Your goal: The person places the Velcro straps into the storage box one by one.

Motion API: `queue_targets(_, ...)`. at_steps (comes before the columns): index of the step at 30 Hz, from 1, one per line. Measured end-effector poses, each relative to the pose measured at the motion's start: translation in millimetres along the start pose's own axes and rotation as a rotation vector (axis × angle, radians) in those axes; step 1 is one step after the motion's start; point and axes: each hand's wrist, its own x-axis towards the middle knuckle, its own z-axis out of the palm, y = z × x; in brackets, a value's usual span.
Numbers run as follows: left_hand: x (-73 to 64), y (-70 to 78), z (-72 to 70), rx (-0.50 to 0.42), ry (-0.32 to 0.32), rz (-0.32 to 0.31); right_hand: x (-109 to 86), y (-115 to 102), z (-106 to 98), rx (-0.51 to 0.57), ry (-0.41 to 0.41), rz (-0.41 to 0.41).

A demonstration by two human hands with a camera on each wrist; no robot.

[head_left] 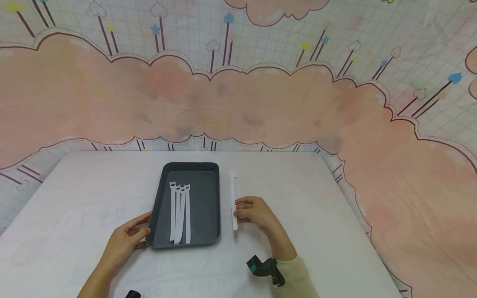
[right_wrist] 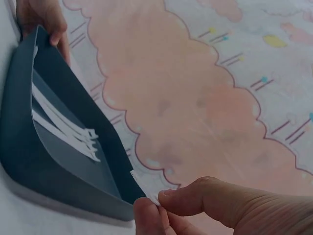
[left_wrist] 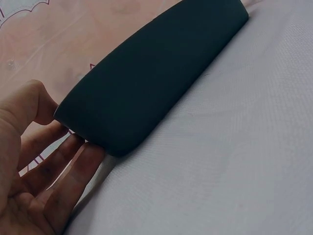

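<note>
A dark grey rectangular tray point(head_left: 205, 207) lies on the white table. Several white cable straps point(head_left: 188, 215) with slotted heads lie lengthwise inside it, heads toward the far end. My left hand point(head_left: 118, 246) grips the tray by its near left corner; in the left wrist view the thumb is at the rim and the fingers point(left_wrist: 76, 171) are against the outer wall. Just right of the tray, my right hand point(head_left: 258, 215) pinches another white strap point(head_left: 232, 190) between thumb and fingers, its length pointing away from me. In the right wrist view, part of this strap point(right_wrist: 143, 186) projects past the fingertips.
The white tabletop point(head_left: 298, 194) extends around the tray, its far edge meeting a patterned pink and white cloth point(head_left: 223, 103). A black wrist camera mount point(head_left: 266, 267) sits on the right forearm by a pale sleeve point(head_left: 298, 277). Another black piece point(head_left: 133, 294) shows at the bottom edge.
</note>
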Motion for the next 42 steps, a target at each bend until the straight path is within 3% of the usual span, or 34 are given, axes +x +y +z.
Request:
queue_targets(20, 2.5, 1.6, 1.8, -0.004, -0.003, -0.004, 3.9, -5.2, 54.1, 0.014, -0.118, 0.036)
queue_targets(36, 1.1, 0.5, 0.9, 0.049, -0.002, -0.004, 14.4, -10.4, 82.8, 0.013, -0.128, 0.052)
queue_targets(42, -0.9, 0.1, 0.8, 0.048, -0.006, -0.012, 22.7, -3.2, 92.6, -0.079, -0.099, 0.057)
